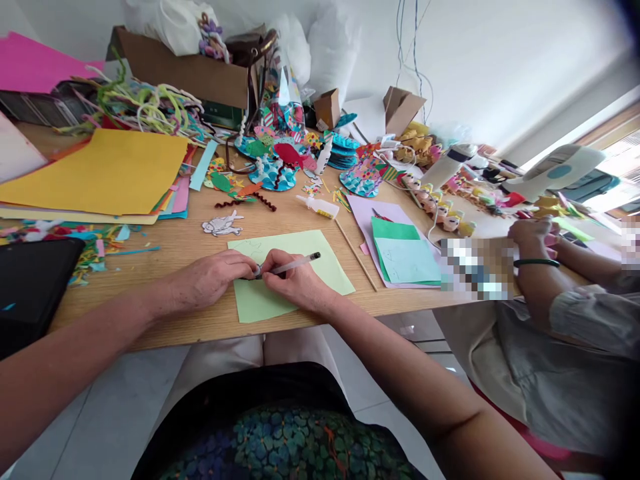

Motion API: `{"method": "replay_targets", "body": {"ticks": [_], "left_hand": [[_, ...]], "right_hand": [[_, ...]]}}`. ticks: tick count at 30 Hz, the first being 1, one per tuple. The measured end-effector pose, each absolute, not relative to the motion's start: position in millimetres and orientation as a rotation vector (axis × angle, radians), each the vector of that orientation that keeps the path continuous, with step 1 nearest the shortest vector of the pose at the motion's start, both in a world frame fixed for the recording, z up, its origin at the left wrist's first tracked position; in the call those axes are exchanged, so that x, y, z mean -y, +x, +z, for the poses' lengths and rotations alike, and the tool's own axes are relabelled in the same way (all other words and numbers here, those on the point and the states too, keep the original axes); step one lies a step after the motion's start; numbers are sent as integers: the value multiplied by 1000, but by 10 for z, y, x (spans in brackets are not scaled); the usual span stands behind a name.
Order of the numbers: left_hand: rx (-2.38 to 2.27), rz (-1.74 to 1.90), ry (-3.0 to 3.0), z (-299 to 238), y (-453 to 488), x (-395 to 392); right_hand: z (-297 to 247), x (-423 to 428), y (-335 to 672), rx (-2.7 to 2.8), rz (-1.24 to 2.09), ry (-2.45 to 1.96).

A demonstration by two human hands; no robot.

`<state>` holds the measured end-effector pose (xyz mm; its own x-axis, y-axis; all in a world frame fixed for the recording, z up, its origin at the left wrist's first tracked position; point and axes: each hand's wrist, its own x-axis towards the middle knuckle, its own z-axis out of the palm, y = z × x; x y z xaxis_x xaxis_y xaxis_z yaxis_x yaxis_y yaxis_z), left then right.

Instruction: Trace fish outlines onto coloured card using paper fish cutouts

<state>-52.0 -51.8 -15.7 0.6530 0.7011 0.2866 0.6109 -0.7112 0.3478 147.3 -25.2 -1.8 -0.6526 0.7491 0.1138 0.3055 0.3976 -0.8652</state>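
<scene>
A light green sheet of paper (295, 277) lies on the wooden table (175, 247) in front of me. My right hand (295, 283) rests on it, fingers closed round a clear pen (293, 265) whose black end points up to the right. My left hand (215, 277) lies on the sheet's left edge, its fingertips pinched at the pen's lower end, touching my right hand. A faint pencil outline shows near the sheet's upper left corner.
A paper fish cutout (223, 225), glue bottle (317, 207), thin wooden stick (356, 255) and green papers (405, 257) lie beyond the sheet. A yellow paper stack (100, 170) and black tablet (30, 280) sit left. Another person's arm (537, 263) works at the right.
</scene>
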Motion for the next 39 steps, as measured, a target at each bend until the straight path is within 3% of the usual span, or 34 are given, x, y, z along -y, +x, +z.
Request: {"method": "replay_targets", "body": {"ticks": [23,39], "left_hand": [[-1035,642,2590,-147,-514,492],[-1248,459,2423,-73,-498,521]], "right_hand": [[-30,290,1442,2240,1105,-823],[13,295,1393,2247,1170,-802]]}}
